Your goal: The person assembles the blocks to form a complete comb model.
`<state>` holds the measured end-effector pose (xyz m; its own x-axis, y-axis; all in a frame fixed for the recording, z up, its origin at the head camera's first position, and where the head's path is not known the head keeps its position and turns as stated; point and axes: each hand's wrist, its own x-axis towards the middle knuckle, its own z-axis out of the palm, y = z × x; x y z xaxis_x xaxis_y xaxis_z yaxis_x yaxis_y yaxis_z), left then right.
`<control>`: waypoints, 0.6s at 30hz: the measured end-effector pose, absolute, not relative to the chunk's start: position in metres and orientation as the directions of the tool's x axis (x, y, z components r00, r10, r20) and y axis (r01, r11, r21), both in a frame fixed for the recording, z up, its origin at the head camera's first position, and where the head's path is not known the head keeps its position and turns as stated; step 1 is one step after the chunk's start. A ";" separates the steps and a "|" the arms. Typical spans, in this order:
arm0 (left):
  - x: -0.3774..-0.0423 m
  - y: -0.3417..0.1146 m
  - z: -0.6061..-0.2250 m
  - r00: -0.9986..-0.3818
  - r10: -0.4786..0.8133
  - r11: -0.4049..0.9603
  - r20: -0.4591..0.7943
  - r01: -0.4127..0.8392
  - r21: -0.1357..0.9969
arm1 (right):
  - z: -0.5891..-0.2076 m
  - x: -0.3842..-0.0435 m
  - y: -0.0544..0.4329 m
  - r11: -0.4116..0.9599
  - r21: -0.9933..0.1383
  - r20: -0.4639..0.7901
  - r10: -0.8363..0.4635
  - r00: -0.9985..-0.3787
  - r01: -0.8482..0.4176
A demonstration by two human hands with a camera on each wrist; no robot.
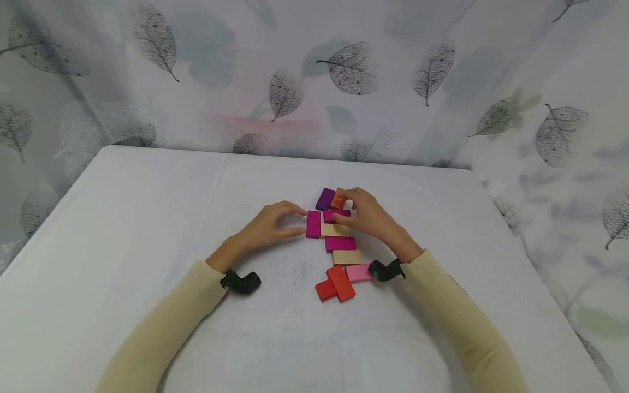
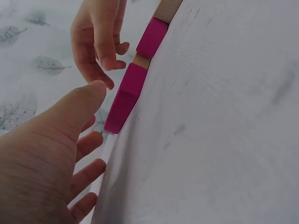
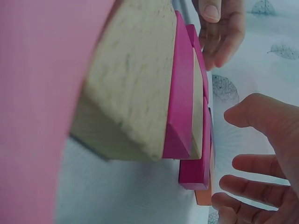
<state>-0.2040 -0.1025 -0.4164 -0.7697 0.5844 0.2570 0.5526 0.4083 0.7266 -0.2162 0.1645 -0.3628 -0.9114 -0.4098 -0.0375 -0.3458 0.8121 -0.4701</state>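
Note:
My left hand is beside the upright magenta block, its thumb and fingertips spread right at the block's left side. In the left wrist view that magenta block lies past the thumb tip. My right hand hovers over the far end of the row, fingertips by the orange block and thumb over another magenta block. In the right wrist view the fingers are loosely bent and hold nothing. A purple block touches the orange one.
Toward me the row continues with a beige block, a magenta block, another beige block and a pink block. Two red blocks overlap at the near end. The white table stands before a leaf-patterned curtain.

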 end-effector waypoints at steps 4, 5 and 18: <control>-0.205 -0.100 -0.419 -0.767 0.586 0.428 0.260 0.566 0.705 | -0.362 -0.219 0.165 0.789 -0.504 -0.027 -0.422 -0.906 -0.352; -0.205 -0.100 -0.420 -0.765 0.589 0.435 0.261 0.572 0.695 | -0.362 -0.220 0.165 0.781 -0.512 -0.020 -0.426 -0.904 -0.357; -0.202 -0.101 -0.417 -0.775 0.600 0.509 0.198 0.561 0.653 | -0.364 -0.238 0.158 0.714 -0.584 0.033 -0.455 -0.890 -0.387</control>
